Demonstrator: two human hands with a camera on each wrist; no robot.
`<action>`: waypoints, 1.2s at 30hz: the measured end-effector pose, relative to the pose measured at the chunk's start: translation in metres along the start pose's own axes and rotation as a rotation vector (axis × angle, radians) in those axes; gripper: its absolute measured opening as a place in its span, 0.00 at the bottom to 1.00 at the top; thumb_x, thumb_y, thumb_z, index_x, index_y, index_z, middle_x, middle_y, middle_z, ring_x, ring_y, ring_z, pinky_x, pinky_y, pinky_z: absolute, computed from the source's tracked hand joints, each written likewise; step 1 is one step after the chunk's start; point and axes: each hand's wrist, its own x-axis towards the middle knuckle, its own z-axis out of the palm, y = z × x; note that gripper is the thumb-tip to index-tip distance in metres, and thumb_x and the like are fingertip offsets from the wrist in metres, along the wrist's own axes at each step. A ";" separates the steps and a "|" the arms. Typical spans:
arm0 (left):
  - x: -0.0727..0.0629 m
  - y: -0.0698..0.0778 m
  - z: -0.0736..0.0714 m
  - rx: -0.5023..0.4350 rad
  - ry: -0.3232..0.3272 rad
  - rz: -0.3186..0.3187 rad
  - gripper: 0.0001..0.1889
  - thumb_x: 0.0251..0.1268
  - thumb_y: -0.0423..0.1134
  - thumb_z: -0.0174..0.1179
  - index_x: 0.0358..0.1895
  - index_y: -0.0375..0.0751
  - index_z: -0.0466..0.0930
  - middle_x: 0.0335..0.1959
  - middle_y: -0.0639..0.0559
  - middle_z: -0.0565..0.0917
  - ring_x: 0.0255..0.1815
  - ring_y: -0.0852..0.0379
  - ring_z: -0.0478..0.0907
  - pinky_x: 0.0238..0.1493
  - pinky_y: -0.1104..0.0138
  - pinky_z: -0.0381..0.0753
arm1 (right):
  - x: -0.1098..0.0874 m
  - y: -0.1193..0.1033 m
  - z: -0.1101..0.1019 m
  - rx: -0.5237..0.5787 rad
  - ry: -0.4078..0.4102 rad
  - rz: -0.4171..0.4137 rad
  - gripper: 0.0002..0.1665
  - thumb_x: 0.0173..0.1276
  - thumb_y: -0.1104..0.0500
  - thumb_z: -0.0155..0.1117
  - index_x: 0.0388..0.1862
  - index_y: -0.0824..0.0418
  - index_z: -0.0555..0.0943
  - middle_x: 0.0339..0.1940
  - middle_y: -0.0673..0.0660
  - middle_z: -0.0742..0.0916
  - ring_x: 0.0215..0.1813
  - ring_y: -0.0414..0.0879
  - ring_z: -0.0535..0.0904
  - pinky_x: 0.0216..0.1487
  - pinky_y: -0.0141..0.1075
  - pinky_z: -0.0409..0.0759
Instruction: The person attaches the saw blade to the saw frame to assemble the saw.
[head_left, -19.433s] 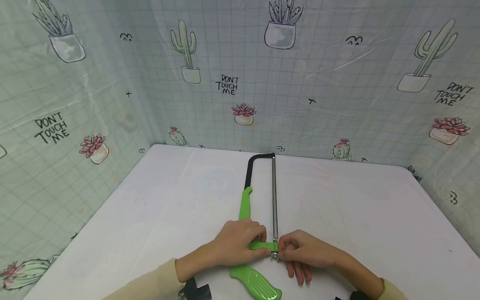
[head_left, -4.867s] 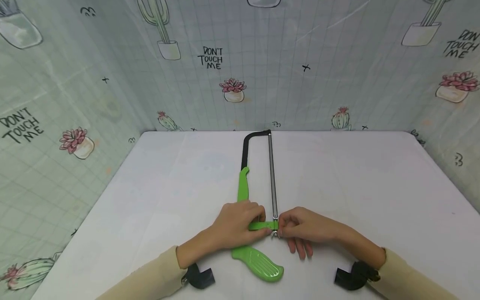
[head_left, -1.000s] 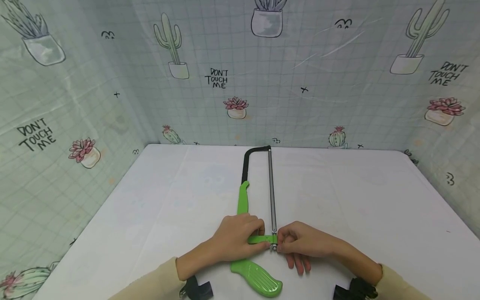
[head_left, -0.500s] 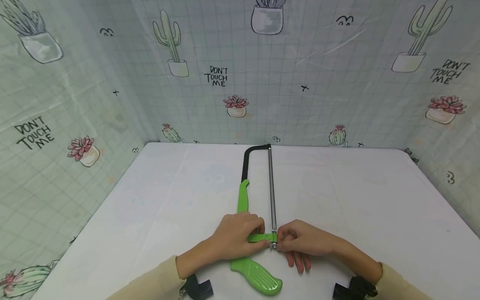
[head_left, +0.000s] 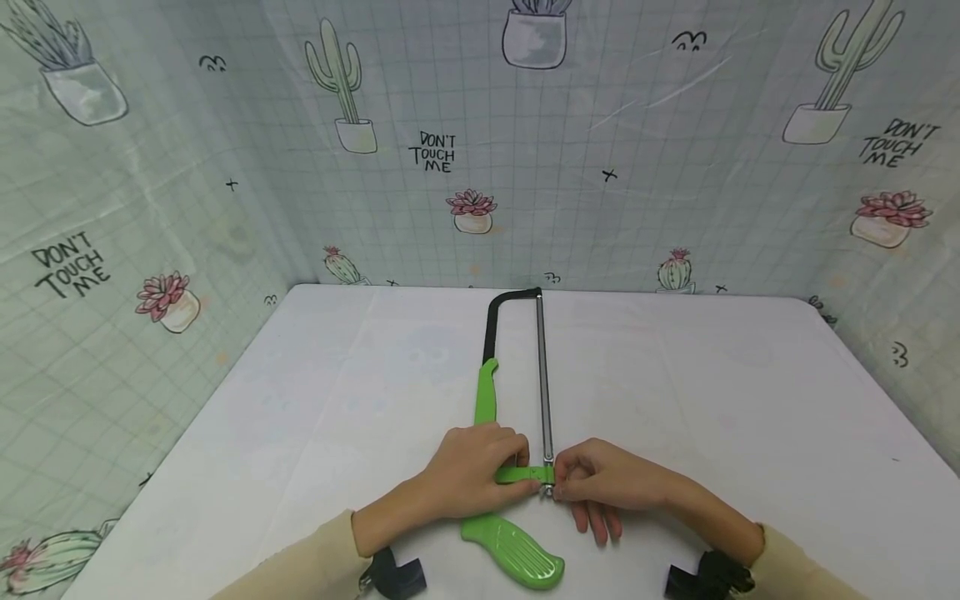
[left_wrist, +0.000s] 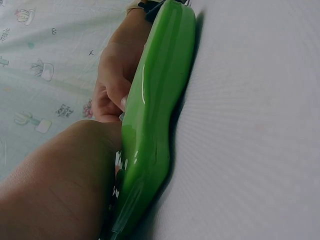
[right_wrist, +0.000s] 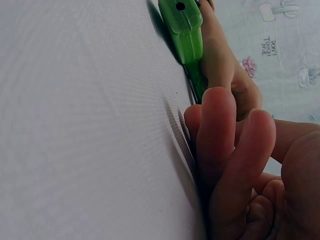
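A hacksaw with a green handle (head_left: 513, 554) and black front frame (head_left: 491, 329) lies flat on the white table. Its straight metal blade side (head_left: 543, 375) runs along the right. My left hand (head_left: 480, 471) rests over the frame and grips the green crosspiece (head_left: 517, 475) between thumb and fingers. At the crosspiece's end, the thumb and index finger of my right hand (head_left: 611, 479) pinch a small silver wing nut (head_left: 547, 492), partly hidden by the fingertips. The other right fingers (right_wrist: 217, 135) hang loosely above the tabletop. In the left wrist view the green handle (left_wrist: 160, 100) blocks much of the right hand.
The white table (head_left: 712, 375) extends around the saw. A cactus-printed cloth (head_left: 600, 217) hangs along the back and sides. Black camera mounts (head_left: 401, 577) sit at both wrists, close to the tabletop.
Both hands keep nearly the same hold on the hacksaw and wing nut throughout. The head view has tilted and shifted slightly. The wing nut's angle looks a little different between frames.
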 end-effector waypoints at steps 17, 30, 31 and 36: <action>0.001 0.001 0.002 0.003 -0.003 0.011 0.14 0.64 0.64 0.63 0.35 0.61 0.77 0.24 0.70 0.70 0.28 0.71 0.65 0.22 0.73 0.61 | -0.002 0.005 0.001 0.002 0.011 0.003 0.10 0.77 0.58 0.60 0.41 0.66 0.77 0.20 0.58 0.87 0.14 0.40 0.81 0.13 0.34 0.77; 0.002 0.002 0.002 -0.006 -0.022 -0.002 0.14 0.65 0.64 0.64 0.36 0.60 0.78 0.25 0.70 0.70 0.28 0.71 0.66 0.23 0.73 0.61 | -0.001 0.003 -0.001 -0.021 0.013 0.023 0.08 0.76 0.59 0.59 0.42 0.65 0.78 0.21 0.58 0.88 0.14 0.41 0.81 0.14 0.34 0.77; 0.002 0.002 0.001 -0.007 -0.020 -0.005 0.14 0.65 0.63 0.64 0.36 0.60 0.78 0.25 0.70 0.70 0.28 0.70 0.66 0.23 0.73 0.61 | -0.001 0.002 -0.002 -0.031 0.012 0.023 0.08 0.76 0.59 0.58 0.42 0.64 0.78 0.20 0.57 0.87 0.14 0.41 0.81 0.14 0.35 0.77; 0.005 0.003 0.001 -0.005 -0.007 -0.010 0.13 0.64 0.62 0.65 0.37 0.60 0.79 0.26 0.70 0.72 0.29 0.70 0.67 0.23 0.73 0.62 | -0.002 0.001 -0.007 -0.059 0.013 0.010 0.07 0.75 0.62 0.57 0.40 0.64 0.79 0.20 0.55 0.87 0.14 0.41 0.82 0.14 0.38 0.79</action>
